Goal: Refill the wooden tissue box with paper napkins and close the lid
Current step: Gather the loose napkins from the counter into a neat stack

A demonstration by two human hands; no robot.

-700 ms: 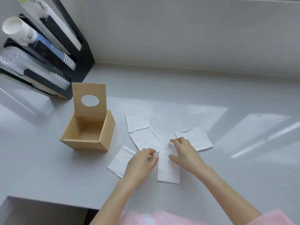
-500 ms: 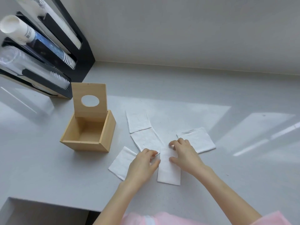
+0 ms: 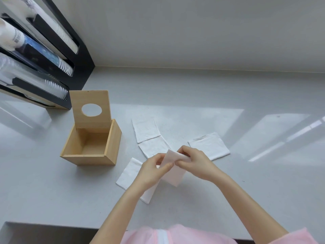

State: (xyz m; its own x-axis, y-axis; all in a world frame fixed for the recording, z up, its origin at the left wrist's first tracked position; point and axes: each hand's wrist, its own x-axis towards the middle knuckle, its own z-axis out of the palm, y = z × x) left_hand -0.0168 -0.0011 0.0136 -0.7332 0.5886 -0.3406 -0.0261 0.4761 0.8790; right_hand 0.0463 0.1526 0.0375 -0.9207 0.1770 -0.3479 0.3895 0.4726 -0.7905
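The wooden tissue box stands open and empty at centre left, its lid with an oval hole tilted up at the back. Right of it, several white paper napkins lie flat on the counter: one at the back, one below it, one at the right, one under my left wrist. My left hand and my right hand both pinch the top edge of one napkin, lifted off the counter and hanging between them.
A black cup dispenser rack with stacked paper and plastic cups stands at the back left, behind the box. The grey counter meets a white wall at the back. The counter's front edge runs along the bottom of the view.
Both hands were pressing on a napkin lying flat; they have now pinched its far edge and raised it off the counter.
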